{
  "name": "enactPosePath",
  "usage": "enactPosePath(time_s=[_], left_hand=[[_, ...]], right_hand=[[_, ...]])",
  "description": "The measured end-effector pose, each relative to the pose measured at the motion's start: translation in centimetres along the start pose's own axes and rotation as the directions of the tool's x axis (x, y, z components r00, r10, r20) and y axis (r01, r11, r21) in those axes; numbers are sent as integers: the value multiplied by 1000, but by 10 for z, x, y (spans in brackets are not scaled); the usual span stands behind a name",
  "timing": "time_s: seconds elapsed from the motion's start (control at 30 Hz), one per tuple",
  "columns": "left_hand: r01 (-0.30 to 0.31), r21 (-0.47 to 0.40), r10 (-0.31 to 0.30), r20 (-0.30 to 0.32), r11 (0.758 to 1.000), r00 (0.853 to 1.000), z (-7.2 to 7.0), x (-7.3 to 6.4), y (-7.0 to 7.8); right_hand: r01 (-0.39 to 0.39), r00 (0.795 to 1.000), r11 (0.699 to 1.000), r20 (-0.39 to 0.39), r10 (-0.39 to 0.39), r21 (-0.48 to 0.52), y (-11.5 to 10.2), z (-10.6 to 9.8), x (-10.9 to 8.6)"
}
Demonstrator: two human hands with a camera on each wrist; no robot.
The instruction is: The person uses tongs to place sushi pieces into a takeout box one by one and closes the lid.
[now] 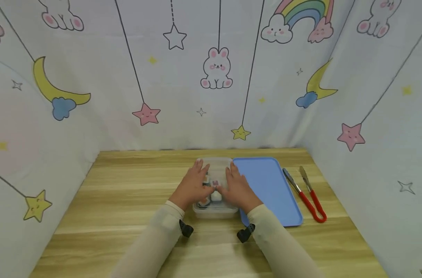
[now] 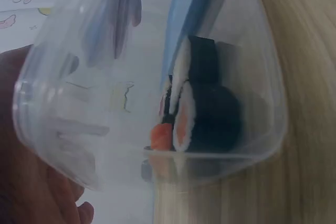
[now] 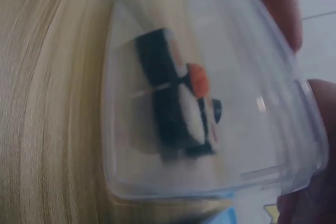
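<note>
A clear plastic box stands on the table in front of me, with its lid on top. Several sushi rolls wrapped in dark seaweed lie inside, with white rice and orange filling showing through the wall. My left hand rests on the left part of the lid, fingers extended forward. On the right part lies my right hand, its fingers also stretched out. Both thumbs point inward and nearly meet over the middle. In the right wrist view, the rolls look slightly blurred.
Right of the box lies a blue tray, its left edge close against the box. Farther right are tongs with red handles and metal tips. A patterned curtain borders the back and sides of the wooden table.
</note>
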State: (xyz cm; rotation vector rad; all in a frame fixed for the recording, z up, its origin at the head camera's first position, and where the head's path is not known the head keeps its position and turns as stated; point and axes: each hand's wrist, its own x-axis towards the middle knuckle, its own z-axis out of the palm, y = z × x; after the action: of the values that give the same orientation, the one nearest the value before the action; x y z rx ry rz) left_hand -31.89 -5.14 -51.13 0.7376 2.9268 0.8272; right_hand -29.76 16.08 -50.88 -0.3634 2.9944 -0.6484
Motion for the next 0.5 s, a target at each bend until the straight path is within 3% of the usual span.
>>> enactPosePath(time_s=[0.07,0.17,0.37,0.5], left_hand=[[-7,61,5,30,998,1000,6,2,-2],[-4,114,1,26,993,1000,10,3,-3],[-4,121,3,9,993,1000,7,2,-2],[8,145,-11,18,989,1000,0,8,1]], right_hand=[[-23,999,1000,31,23,-21,0,3,2],[-40,999,999,26,40,-11,0,6,4],[-32,998,999,44,33,-11,1,2,6],[-13,998,998,64,17,-68,0,-8,12]])
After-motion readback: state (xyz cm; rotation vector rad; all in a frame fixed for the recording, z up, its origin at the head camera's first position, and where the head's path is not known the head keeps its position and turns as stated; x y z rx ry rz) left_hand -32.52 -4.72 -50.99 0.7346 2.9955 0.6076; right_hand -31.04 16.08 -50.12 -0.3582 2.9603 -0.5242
